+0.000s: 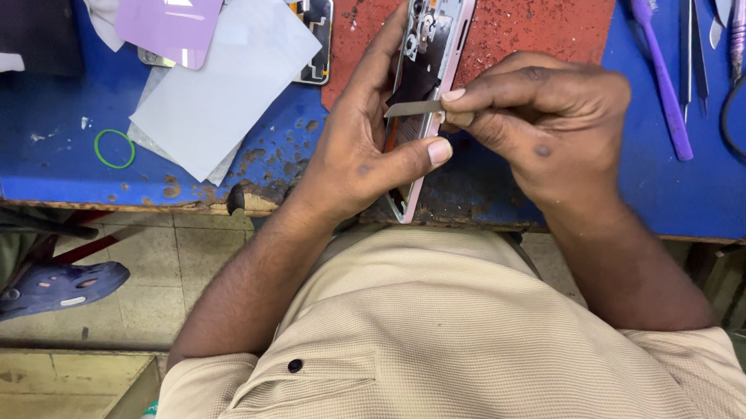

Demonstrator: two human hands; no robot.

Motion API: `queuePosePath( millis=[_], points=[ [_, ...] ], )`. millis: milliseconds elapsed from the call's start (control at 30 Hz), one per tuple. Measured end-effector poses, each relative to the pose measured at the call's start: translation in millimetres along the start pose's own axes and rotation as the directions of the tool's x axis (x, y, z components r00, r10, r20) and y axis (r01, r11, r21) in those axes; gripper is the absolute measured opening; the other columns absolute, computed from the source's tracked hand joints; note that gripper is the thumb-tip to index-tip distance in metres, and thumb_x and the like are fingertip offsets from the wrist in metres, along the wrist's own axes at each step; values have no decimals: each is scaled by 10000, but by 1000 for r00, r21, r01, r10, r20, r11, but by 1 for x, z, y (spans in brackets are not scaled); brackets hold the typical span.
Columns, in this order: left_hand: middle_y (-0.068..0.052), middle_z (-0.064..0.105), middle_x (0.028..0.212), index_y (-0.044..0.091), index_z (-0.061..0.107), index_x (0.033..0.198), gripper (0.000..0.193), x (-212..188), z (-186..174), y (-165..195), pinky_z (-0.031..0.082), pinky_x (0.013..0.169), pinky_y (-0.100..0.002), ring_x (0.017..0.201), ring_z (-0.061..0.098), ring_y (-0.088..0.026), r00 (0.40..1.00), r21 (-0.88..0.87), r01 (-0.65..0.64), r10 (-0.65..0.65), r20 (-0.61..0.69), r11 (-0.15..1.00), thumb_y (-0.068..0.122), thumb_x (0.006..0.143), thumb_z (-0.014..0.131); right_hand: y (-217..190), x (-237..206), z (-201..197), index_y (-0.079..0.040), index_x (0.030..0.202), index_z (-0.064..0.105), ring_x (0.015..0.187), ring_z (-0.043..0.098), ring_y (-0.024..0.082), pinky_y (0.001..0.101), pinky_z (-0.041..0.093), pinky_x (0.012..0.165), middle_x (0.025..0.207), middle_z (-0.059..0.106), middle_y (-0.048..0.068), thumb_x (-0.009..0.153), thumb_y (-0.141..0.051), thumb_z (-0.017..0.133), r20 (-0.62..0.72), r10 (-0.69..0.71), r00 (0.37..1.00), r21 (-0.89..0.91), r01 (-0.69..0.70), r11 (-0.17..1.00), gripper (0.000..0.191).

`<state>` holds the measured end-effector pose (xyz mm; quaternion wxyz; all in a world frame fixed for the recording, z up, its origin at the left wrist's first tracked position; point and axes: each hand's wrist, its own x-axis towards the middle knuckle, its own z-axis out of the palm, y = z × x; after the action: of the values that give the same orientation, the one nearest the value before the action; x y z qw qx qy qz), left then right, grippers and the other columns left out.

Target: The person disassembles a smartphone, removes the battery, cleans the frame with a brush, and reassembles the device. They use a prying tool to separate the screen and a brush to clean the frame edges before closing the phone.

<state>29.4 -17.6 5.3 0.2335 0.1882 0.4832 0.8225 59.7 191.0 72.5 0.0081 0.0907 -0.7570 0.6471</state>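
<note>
The left hand [363, 148] grips an opened pink phone [429, 75], tilted on edge over the bench's front edge [208, 209], thumb across its lower side. The right hand [543, 117] pinches a thin grey blade [413, 109] between thumb and fingers, its tip laid on the phone's insides. One red mat [540, 18] lies under the phone on the blue bench. To the left: grey sheets [220, 91], one lilac back panel [172, 22], one second phone frame [317, 30] partly covered, one green ring [115, 149] with bare blue room around it. Far right: one purple brush [662, 75], tweezers [689, 41], a black cable [734, 131]
</note>
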Motion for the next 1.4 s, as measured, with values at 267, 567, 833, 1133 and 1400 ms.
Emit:
queuePosePath(
  millis=[267,567,833,1133,1400],
  points=[
    [-155,332,1671,18,65,1684,1022,0,1,1,307,1298,-348,1501,382,-210,999,77,-32,34,-20,997,91,969,792,-4,0,7,37,1115,744,930,729,137,220,596,870,1032,742,124,1042,58,782,-48,31,998,49,-29,998,85],
    [-146,274,1657,25,42,1691,1016,-2,-1,1,291,1289,-322,1512,340,-195,999,28,-49,49,-21,998,94,1007,790,-1,-12,27,29,1149,745,945,706,124,208,570,884,1036,734,101,1061,52,774,-174,75,982,24,-72,997,95],
    [-168,279,1675,6,39,1662,1053,2,1,6,350,1287,-367,1490,407,-244,999,7,23,-23,-48,1000,128,923,779,2,-11,18,9,1123,754,919,707,126,207,572,854,1013,731,91,1056,55,784,-103,40,994,-32,-44,999,86],
    [-151,297,1675,12,66,1680,1007,2,0,0,265,1309,-334,1524,330,-201,997,65,-69,70,-17,995,76,985,791,10,-12,18,30,1167,732,950,721,146,231,596,887,1046,739,122,1072,61,767,-129,38,991,104,-24,994,106],
    [-148,356,1607,10,77,1685,1001,1,-1,1,295,1293,-343,1491,383,-210,999,19,-41,41,-15,999,76,985,788,6,-1,19,33,1153,675,941,748,186,294,662,868,1107,735,145,1009,-15,762,-244,60,968,226,-3,974,175]
  ],
)
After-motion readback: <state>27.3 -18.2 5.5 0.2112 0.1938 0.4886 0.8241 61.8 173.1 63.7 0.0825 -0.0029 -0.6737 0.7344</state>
